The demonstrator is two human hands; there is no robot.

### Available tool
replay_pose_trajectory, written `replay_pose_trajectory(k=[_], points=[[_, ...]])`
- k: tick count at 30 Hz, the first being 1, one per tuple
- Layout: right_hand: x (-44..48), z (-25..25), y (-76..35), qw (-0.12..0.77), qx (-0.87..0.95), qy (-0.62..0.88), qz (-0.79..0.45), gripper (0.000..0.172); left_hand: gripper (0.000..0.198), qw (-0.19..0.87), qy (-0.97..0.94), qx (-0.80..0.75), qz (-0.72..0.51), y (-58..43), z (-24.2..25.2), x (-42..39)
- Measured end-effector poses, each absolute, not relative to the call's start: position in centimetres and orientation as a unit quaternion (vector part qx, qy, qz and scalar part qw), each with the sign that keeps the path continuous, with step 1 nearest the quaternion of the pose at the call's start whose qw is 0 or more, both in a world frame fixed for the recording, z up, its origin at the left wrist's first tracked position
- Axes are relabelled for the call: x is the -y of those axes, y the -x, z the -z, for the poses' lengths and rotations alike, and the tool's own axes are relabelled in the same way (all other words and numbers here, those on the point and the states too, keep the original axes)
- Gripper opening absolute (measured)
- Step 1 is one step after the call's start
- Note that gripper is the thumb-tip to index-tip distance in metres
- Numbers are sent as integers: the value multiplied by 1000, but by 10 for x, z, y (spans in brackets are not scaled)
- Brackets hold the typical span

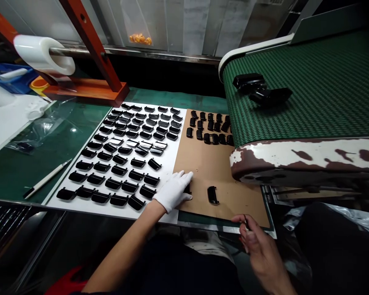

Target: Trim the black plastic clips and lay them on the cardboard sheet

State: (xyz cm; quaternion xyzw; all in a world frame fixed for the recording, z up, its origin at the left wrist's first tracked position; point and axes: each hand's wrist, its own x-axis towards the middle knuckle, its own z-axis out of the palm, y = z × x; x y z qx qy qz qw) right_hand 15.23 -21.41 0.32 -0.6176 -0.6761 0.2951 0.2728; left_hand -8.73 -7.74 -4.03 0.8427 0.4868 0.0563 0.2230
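Observation:
My left hand (pixel 174 191), in a white glove, is at the left edge of the brown cardboard sheet (pixel 203 164). Its fingers and thumb close around a small black plastic part (pixel 187 189), mostly hidden by the glove. A similar glossy black part (pixel 213 195) lies to its right on the cardboard. My bare right hand (pixel 258 246) hovers near the front edge of the table, fingers curled in a pinch around something thin and dark (pixel 246 222) whose kind I cannot make out. Several rows of black parts (pixel 119 159) cover the white sheet (pixel 169 164) on the left.
More black parts (pixel 210 127) fill the far end of the cardboard. A green conveyor belt (pixel 310 98) overhangs the right side, carrying larger black pieces (pixel 264 90). Left lie a pen-like cutter (pixel 47 179) and a plastic film roll (pixel 39 53) on an orange stand (pixel 89 88).

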Motion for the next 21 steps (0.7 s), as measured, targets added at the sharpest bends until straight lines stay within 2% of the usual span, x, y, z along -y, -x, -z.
replay_pose_trajectory(k=[3,6,12,16,21], points=[[207,-12,-150,229,679,633,-291,43,71,251,-836,-480,-90,91,42,80],[196,-23,-143,205,732,616,-206,52,78,284,-826,-469,-134,91,31,94],[171,-51,-117,188,839,510,-24,75,92,482,-676,-417,-370,77,-10,148],[164,-63,-106,150,862,484,-13,85,92,514,-627,-422,-406,69,-27,167],[161,-69,-103,137,869,475,-16,89,93,520,-609,-417,-430,69,-32,169]])
